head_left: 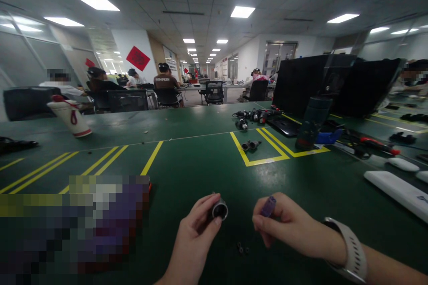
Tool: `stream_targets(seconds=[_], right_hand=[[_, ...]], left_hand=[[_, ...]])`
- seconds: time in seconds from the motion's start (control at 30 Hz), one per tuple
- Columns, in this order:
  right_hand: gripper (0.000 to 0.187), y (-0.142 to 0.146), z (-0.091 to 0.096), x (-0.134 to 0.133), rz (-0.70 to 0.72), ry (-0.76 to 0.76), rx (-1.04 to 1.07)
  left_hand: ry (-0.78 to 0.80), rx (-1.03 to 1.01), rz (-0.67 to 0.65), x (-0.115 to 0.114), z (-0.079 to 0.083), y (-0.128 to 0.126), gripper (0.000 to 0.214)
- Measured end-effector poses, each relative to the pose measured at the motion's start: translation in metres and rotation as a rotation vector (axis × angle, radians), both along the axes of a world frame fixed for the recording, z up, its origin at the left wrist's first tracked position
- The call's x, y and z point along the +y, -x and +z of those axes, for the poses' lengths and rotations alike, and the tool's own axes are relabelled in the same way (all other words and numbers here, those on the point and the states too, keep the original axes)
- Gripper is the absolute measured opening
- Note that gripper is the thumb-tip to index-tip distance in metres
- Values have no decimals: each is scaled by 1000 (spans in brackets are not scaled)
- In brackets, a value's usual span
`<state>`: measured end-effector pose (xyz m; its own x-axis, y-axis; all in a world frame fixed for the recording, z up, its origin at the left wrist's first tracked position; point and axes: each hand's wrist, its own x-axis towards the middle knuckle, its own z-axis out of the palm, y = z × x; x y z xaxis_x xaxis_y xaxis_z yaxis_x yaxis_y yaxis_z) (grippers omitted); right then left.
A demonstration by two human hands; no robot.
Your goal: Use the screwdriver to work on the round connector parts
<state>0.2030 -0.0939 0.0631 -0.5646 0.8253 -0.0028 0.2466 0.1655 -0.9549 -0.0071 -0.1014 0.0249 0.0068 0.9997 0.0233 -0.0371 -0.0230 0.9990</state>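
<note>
My left hand [197, 229] grips a short grey metal cylinder [220, 210] between thumb and fingers, its round open end facing me. To its right, my right hand [289, 227] pinches a small translucent purple piece [268, 207], whose exact kind I cannot make out. The two held things are apart, both raised over the green table. Below and between the hands lie several tiny dark ring-like parts [240, 247]. Farther off, inside a yellow-taped box, two similar metal cylinders [251, 144] lie on their sides.
The green table [194, 164] bears yellow tape lines. Power-tool-like items [256, 116] lie beyond the taped box. At right stand a dark bottle [313, 122] and black monitors [304, 82]; a white keyboard [397, 191] lies nearer. A white cup [70, 118] stands left. People sit in the background.
</note>
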Motion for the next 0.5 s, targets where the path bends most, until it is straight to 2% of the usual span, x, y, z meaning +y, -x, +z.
stream_targets(seconds=[0.1,0.27,0.4,0.5], right_hand=[[30,1,-2,0,13,-23,-56],[23,2,-4,0,40,-66,-112],[19,3,-4,-1,38,-120,-161],[21,4,-9,3,-12,-78,-161]], left_hand=[[22,-23,-6,-1,1,-2,35],[22,-39,-17,2,-6,-1,35],[41,-26,-22,0,-1,-2,35],[59,-30,-32,-1,0,-2,35]])
